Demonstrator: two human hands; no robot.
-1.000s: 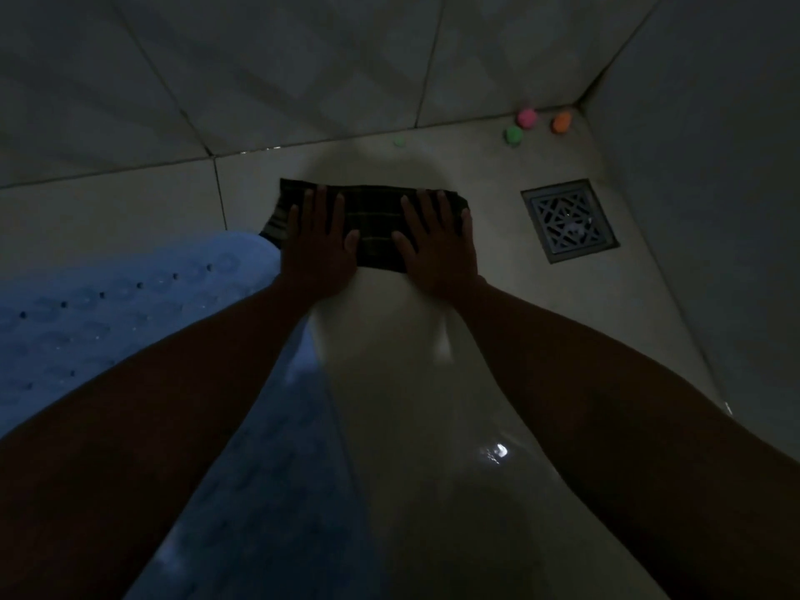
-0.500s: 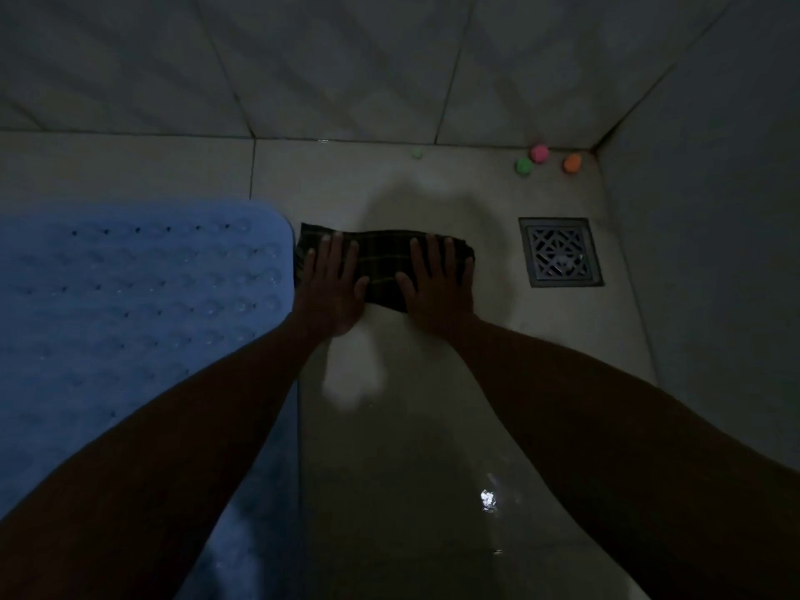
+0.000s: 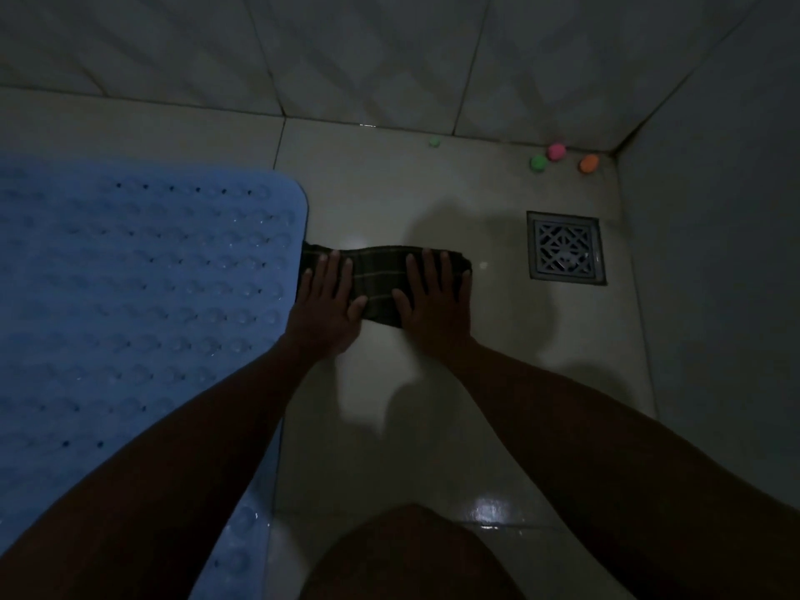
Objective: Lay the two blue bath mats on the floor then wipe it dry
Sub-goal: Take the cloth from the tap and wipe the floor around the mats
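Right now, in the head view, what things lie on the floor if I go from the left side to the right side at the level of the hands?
Blue bath mat → left hand on the dark checked cloth → right hand on the same cloth → square floor drain.

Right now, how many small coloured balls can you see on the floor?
4. A pale green ball lies alone near the back wall. A brighter green ball, a pink ball and an orange ball cluster in the far right corner. The arms may hide others.
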